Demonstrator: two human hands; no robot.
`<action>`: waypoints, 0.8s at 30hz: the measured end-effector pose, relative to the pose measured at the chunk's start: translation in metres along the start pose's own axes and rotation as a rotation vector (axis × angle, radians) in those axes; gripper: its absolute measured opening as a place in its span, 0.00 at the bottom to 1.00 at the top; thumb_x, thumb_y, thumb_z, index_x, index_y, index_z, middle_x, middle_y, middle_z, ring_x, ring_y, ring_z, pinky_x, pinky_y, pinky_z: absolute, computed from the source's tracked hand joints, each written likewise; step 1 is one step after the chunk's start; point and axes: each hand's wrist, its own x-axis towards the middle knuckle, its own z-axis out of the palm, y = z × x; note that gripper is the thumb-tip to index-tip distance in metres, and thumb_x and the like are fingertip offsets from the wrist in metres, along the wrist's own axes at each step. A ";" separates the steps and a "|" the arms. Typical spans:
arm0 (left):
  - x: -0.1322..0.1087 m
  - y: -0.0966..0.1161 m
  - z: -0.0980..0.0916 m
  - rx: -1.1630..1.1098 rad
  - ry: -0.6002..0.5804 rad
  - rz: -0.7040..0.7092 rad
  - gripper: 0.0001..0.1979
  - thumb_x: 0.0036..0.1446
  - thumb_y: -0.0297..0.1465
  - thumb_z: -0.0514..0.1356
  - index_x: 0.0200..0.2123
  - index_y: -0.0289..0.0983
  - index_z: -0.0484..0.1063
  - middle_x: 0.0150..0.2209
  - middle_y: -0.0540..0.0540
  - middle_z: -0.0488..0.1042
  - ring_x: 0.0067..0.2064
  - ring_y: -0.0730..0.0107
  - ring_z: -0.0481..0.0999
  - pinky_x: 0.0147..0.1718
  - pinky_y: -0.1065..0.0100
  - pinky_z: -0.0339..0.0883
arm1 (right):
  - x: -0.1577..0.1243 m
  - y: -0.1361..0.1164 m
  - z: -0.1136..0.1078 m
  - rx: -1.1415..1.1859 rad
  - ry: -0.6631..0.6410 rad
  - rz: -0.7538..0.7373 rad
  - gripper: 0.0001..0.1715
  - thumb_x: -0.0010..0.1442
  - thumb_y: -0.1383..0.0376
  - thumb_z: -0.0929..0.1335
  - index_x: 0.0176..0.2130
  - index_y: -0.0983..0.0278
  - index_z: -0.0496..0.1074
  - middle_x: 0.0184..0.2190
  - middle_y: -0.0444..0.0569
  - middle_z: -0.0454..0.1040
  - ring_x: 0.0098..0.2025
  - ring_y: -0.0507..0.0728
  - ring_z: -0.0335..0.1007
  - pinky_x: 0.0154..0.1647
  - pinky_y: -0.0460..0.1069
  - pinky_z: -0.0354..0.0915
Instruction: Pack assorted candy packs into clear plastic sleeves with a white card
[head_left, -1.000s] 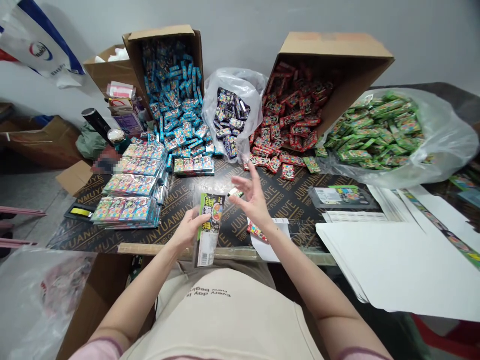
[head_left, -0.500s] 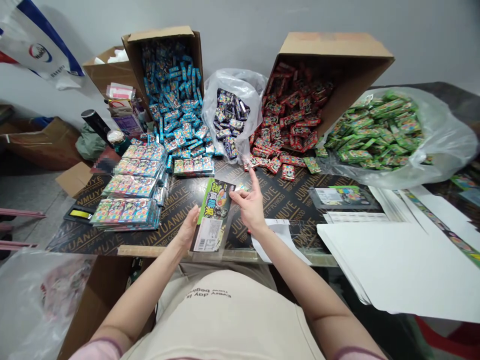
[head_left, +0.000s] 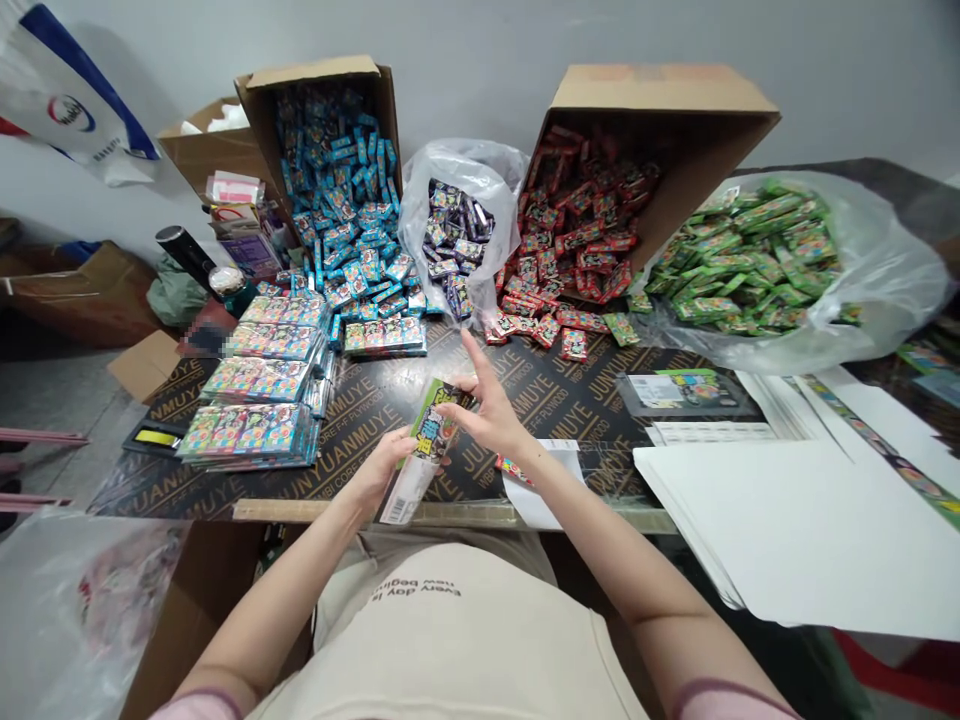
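Note:
A black and green printed pouch (head_left: 424, 450) with large characters and a white label hangs tilted over the table's front part. My left hand (head_left: 386, 465) is closed on its left edge. My right hand (head_left: 491, 412) pinches the upper right part, with the index finger stretched out away from the pouch. The pouch now shows narrowed, turned partly edge-on, and whether anything is inside is hidden. Beyond my hands lie small red packets (head_left: 547, 330) and a flat stack of blue-edged packets (head_left: 385, 336). Under my right forearm a red packet (head_left: 514, 470) shows partly, by a white sheet (head_left: 544, 500).
Tipped cartons spill blue packets (head_left: 360, 225) and red packets at the back. Clear bags hold purple packets (head_left: 459, 235) and green packets (head_left: 757, 260). Stacked packet sets (head_left: 251, 375) stand left. Similar pouches (head_left: 679, 392) and large white sheets (head_left: 795, 530) lie right.
The pouch has turned from facing me to partly edge-on. My right hand has shifted slightly left and down along it, while my left hand still holds its left side.

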 end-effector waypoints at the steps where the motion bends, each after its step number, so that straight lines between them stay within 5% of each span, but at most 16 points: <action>1: 0.000 -0.001 -0.002 0.023 0.021 0.001 0.26 0.46 0.45 0.67 0.44 0.32 0.75 0.37 0.40 0.79 0.32 0.61 0.78 0.36 0.63 0.69 | 0.001 -0.001 -0.002 0.033 -0.059 0.034 0.53 0.58 0.59 0.70 0.70 0.58 0.38 0.36 0.46 0.74 0.30 0.53 0.67 0.38 0.50 0.68; 6: -0.001 -0.004 -0.008 0.188 0.041 0.067 0.23 0.51 0.40 0.66 0.47 0.34 0.75 0.43 0.42 0.78 0.42 0.61 0.76 0.45 0.66 0.65 | 0.007 -0.007 -0.006 0.175 -0.222 0.178 0.54 0.58 0.65 0.68 0.70 0.57 0.32 0.28 0.42 0.74 0.22 0.50 0.61 0.25 0.46 0.64; 10: -0.002 -0.001 -0.003 0.283 0.047 0.140 0.20 0.53 0.40 0.65 0.47 0.37 0.76 0.48 0.44 0.77 0.50 0.60 0.72 0.52 0.66 0.60 | 0.009 -0.011 -0.006 0.279 -0.208 0.203 0.56 0.57 0.65 0.68 0.70 0.55 0.31 0.40 0.48 0.77 0.24 0.50 0.65 0.23 0.45 0.64; 16: 0.000 0.004 0.004 0.416 0.080 0.129 0.18 0.54 0.43 0.64 0.38 0.33 0.78 0.35 0.45 0.78 0.35 0.66 0.73 0.38 0.69 0.63 | 0.012 -0.015 -0.003 0.233 -0.213 0.170 0.52 0.57 0.67 0.68 0.70 0.54 0.36 0.38 0.45 0.76 0.22 0.48 0.61 0.22 0.44 0.62; 24: 0.000 0.008 0.010 0.257 0.188 0.051 0.19 0.46 0.42 0.69 0.32 0.31 0.79 0.26 0.46 0.77 0.26 0.71 0.71 0.29 0.71 0.62 | 0.016 -0.011 -0.012 0.061 -0.280 0.121 0.54 0.53 0.67 0.73 0.69 0.55 0.44 0.40 0.46 0.76 0.24 0.47 0.63 0.26 0.44 0.65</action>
